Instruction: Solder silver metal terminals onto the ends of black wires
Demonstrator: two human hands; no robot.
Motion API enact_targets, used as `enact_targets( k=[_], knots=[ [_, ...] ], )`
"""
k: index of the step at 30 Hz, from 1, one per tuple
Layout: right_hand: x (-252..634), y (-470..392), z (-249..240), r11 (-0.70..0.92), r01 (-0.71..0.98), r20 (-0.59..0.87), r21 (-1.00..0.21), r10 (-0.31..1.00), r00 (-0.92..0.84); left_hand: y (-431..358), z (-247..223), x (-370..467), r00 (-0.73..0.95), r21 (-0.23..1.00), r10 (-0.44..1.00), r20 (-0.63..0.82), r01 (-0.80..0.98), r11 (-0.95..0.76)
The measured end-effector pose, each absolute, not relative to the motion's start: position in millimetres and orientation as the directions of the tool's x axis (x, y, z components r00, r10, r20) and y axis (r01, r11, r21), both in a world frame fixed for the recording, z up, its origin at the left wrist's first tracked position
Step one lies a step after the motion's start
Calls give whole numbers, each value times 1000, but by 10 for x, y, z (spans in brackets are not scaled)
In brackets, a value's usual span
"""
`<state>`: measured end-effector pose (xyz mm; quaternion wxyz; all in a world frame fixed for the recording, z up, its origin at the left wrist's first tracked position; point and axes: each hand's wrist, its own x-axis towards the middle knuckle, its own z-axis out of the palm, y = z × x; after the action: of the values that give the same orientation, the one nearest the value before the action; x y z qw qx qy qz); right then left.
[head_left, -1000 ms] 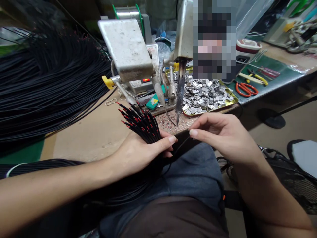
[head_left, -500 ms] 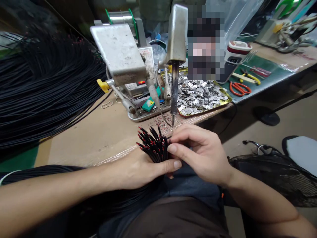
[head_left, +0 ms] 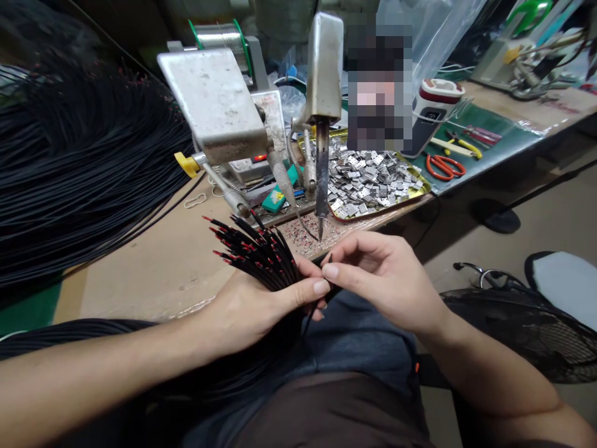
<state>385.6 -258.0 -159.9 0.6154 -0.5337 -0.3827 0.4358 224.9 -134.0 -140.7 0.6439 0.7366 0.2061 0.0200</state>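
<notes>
A bundle of black cables with red wire tips fans out from my left hand, whose fingers are wrapped round it. My right hand pinches one black cable end between thumb and forefinger, just right of the bundle and near my left thumb tip. Just above the hands, a soldering iron points straight down from its stand. A thin solder feed tube ends close to the iron's tip. The lower lengths of the cables run down over my lap, partly hidden by my left forearm.
Behind the iron lies a tray of metal connector shells. A large heap of black cables covers the bench's left side. Orange-handled scissors and pliers lie at the right. A solder spool stands behind. A black mesh fan is at lower right.
The bundle in my left hand has tilted and spread leftward. My right hand has drawn one cable end apart from the others. The view has shifted slightly.
</notes>
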Motion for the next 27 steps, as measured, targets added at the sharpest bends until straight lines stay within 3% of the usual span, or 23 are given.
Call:
enact_targets(
  k=[2,5,10,15,17,19,21,23,24,27],
  knots=[
    [3902,-2585,-1589,58,6,56,-998,922,383,-1348,-1402,2260,910,960,347,-228,270,-77],
    [4013,-2591,-1550,18,38,32,-999,925,380,-1352,-1405,2258,897,955,382,-224,280,-97],
    [4108,-2577,-1543,-32,-42,-44,-999,946,321,-1352,-1425,2231,864,933,438,-249,335,-131],
    [3951,-2521,-1665,108,-256,43,-961,968,247,-1357,-1430,2240,897,940,379,-227,303,-156],
    [3956,-2508,-1670,137,-238,86,-962,973,213,-1360,-1428,2250,905,942,366,-217,292,-164],
    [4071,-2504,-1636,140,-71,123,-988,971,207,-1361,-1428,2258,894,943,388,-223,298,-145],
    [4278,-2499,-1600,122,253,205,-960,920,334,-1360,-1428,2263,872,943,426,-242,314,-108],
    [4514,-2487,-1599,-31,597,385,-802,737,556,-1356,-1424,2263,849,939,456,-267,335,-74],
    [4620,-2476,-1617,-143,691,455,-709,656,603,-1353,-1421,2262,841,937,465,-278,344,-62],
    [4833,-2432,-1719,-325,783,503,-531,623,600,-1345,-1413,2258,820,929,480,-311,368,-26]
  ],
)
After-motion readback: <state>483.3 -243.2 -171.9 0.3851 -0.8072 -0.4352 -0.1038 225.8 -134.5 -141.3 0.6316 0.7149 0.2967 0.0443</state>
